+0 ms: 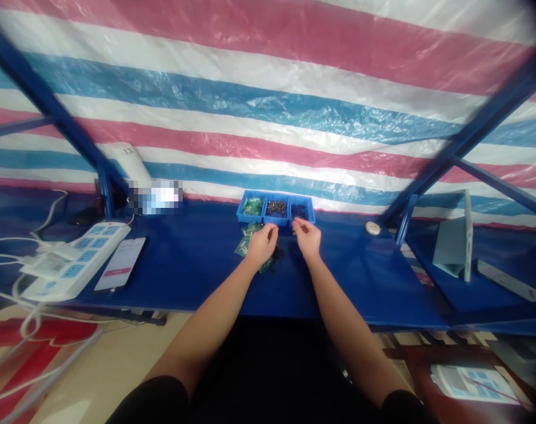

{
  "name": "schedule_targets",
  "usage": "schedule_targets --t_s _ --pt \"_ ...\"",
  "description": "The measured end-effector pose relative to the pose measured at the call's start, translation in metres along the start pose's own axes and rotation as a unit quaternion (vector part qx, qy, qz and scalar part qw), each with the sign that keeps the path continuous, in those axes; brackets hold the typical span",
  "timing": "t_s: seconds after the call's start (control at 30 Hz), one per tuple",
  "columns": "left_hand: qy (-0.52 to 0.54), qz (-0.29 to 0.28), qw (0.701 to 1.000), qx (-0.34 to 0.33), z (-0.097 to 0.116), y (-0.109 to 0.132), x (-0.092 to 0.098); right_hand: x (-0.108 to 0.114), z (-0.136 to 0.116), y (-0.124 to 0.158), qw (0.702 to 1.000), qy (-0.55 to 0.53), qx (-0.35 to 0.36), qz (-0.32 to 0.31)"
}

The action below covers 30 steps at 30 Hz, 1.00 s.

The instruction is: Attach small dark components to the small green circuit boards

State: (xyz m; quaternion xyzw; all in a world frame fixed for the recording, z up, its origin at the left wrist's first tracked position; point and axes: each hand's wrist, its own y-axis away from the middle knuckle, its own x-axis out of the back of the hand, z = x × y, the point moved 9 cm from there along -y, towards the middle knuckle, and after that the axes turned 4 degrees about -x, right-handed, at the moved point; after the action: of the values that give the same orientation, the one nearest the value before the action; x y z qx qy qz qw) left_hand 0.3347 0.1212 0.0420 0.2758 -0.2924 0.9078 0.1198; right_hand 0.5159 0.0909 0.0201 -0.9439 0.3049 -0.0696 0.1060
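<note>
My left hand [261, 244] is closed in a pinch in front of the middle compartment. Whatever its fingertips hold, if anything, is too small to make out. Under and beside it lies a pile of small green pieces [242, 246], with some dark bits at its near right. My right hand [308, 238] is also pinched, at the near edge of the right compartment, and its fingertips show nothing I can name. A blue three-part bin [240, 214] stands just beyond both hands. It holds green pieces [252, 206], small brassy-dark parts [277, 208] and black parts [299, 211], left to right.
A white power strip [85, 259] with cables and a phone [120, 264] lie on the blue table [184, 259] at left. A lit, blurred device [157, 197] stands behind them. At right are a round cream object [373, 228] and a blue metal post [406, 220].
</note>
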Motion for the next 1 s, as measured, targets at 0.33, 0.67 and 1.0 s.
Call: schedule_targets --t_s 0.33,0.67,1.0 --pt "-0.015 0.017 1.000 0.009 -0.003 0.000 0.005 -0.020 -0.016 0.012 0.973 0.150 0.102 -0.145" --pt "-0.009 0.105 0.993 0.042 -0.010 0.002 0.024 -0.077 -0.034 0.076 0.857 0.364 0.195 -0.308" --pt "-0.018 0.144 0.988 0.043 -0.014 -0.001 0.033 -0.076 -0.017 0.058 0.850 0.429 0.202 -0.228"
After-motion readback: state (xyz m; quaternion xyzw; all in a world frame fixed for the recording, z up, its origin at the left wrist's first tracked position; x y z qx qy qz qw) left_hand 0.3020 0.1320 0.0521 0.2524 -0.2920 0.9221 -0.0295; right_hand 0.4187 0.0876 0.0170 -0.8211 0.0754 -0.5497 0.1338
